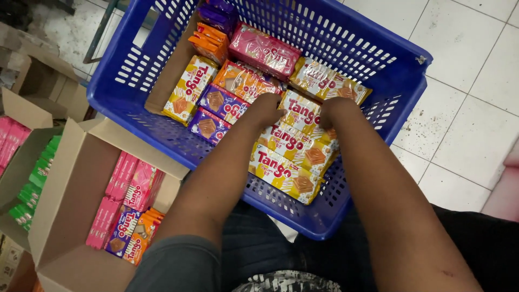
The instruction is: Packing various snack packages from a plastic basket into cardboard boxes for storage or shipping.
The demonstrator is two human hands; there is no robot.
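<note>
From the head view, a blue plastic basket [378,59] is seen tilted over the person's lap, above a white tiled floor [465,97]. Inside it, flat wafer packs are laid in rows: yellow packs [286,167] in a stack at the near side, purple packs [219,103] and orange packs [208,40] toward the left, and a pink pack [265,51] at the far end.

The left hand [265,108] is placed on the left edge of the yellow stack, beside the purple packs; its fingers are curled downward and mostly hidden, so how tightly they are closed cannot be told. The right hand [332,111] is set on the right edge of the same stack, its fingers tucked down over the top yellow pack; whether the pack is actually clasped cannot be told. The stack is thus bracketed between both hands, inside the basket.

To the left of the basket, an open cardboard box [70,189] is seen holding pink, purple and orange packs on edge. Farther left, a second carton [16,178] with green packs [40,173] is partly visible
</note>
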